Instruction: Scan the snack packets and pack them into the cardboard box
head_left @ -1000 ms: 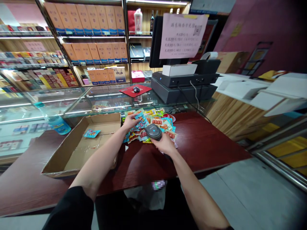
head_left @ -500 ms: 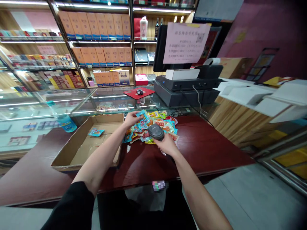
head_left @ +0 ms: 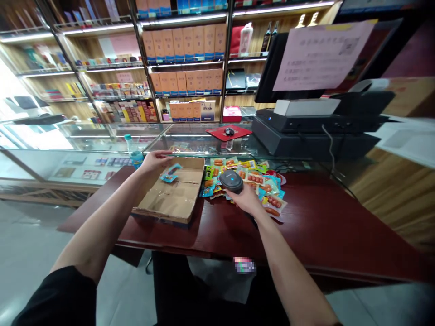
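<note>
My left hand (head_left: 158, 160) is over the back left of a shallow cardboard box (head_left: 163, 204), its fingers apart and holding nothing. Below its fingers, blue snack packets (head_left: 169, 175) lie in the box, one of them blurred. A dark handheld scanner (head_left: 231, 181) is in my right hand (head_left: 247, 199), fingers wrapped round its handle. Under and beside the scanner spreads a pile of small packaged sausages (head_left: 255, 178) in clear, blue, yellow and green wrappers, just right of the box.
Behind the dark red table (head_left: 217, 226) runs a glass counter with a red mouse pad (head_left: 229, 132). A blue-capped bottle (head_left: 137, 158) stands behind the box. At the back right are a monitor (head_left: 272, 68) and a cash drawer (head_left: 306, 140).
My left hand has moved left from the pile to above the box and let go of the blue packet. Another packet is now in the box. The view has turned left.
</note>
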### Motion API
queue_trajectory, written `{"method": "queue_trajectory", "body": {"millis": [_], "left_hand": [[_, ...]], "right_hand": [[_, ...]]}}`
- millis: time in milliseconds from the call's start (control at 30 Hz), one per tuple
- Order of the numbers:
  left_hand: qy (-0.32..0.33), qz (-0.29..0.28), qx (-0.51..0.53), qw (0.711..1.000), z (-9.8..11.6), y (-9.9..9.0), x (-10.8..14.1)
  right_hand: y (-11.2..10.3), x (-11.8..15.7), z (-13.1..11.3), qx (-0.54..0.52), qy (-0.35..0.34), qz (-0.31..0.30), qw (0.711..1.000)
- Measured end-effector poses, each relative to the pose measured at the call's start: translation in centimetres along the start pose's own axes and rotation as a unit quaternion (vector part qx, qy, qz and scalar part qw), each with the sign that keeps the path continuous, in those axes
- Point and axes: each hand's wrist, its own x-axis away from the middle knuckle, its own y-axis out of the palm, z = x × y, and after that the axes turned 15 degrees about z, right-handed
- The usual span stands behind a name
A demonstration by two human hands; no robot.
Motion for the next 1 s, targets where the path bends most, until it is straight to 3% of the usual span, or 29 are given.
{"method": "queue_trajectory", "body": {"millis": [67, 167, 367, 533, 667, 800, 900, 1000], "left_hand": [[-0.012, 0.008, -0.002, 1.0, -0.2, -0.2, 0.3], [0.003, -0.005, -0.014, 1.0, -0.5, 1.8, 0.7], [0.054, -0.126, -0.029, 0.99, 0.1, 10.8, 2.9], [0.134, -0.199, -0.059, 0.969, 1.0, 18.7, 4.5], [0.173, -0.251, -0.105, 0.947, 0.5, 23.0, 6.1], [0.249, -0.296, -0.11, 0.915, -1.3, 24.3, 7.7], [0.314, -0.35, -0.149, 0.87, -2.3, 24.0, 8.4], [0.381, -0.354, -0.207, 0.829, -2.4, 23.8, 9.0]], "right_hand": [[0.3, 0.2, -0.5, 0.001, 0.002, -0.004, 1.0], [0.1, 0.3, -0.6, 0.004, 0.001, -0.004, 1.0], [-2.4, 0.2, 1.3, 0.039, 0.017, 0.028, 0.999], [-5.2, 0.4, 3.0, 0.077, 0.06, 0.065, 0.993], [-6.8, 0.8, 4.0, 0.088, 0.081, 0.086, 0.989], [-7.6, 1.1, 5.1, 0.109, 0.088, 0.089, 0.986], [-7.7, 1.2, 5.8, 0.114, 0.094, 0.088, 0.985], [-7.4, 1.2, 6.1, 0.103, 0.092, 0.094, 0.986]]}}
